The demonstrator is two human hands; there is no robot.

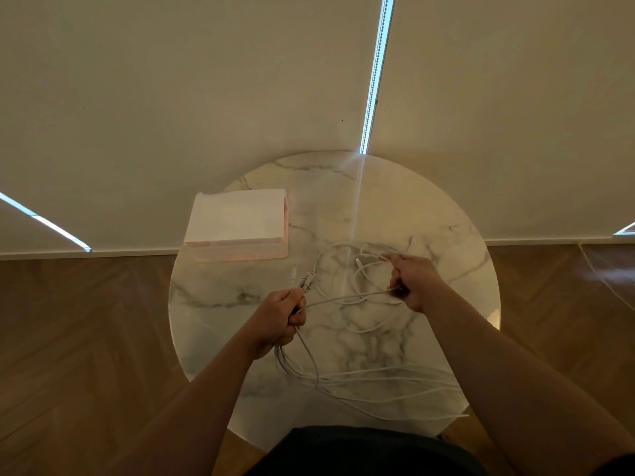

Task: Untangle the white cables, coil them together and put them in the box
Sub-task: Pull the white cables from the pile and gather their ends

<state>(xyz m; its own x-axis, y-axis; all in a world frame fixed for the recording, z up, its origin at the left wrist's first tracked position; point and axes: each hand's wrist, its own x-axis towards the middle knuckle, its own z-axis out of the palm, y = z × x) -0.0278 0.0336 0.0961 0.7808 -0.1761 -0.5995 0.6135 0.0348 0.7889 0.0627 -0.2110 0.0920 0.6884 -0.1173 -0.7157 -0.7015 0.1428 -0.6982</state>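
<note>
Several white cables (347, 297) lie tangled on a round marble table (446, 242). My left hand (280, 319) grips a bundle of them near their plug ends, which stick out above the fist; the bundled strands trail down and to the right across the table's near side. My right hand (414, 281) pinches one cable at the right of the tangle, its index finger stretched out over the loops. A taut strand runs between the two hands. The open pale pink box (240, 250) stands at the table's back left, apart from both hands.
A wooden herringbone floor surrounds the table. Pale roller blinds with a bead chain (376, 73) hang behind it. Some cable strands reach the table's near right edge (460, 400). A thin cord (598, 273) runs along the floor at the far right.
</note>
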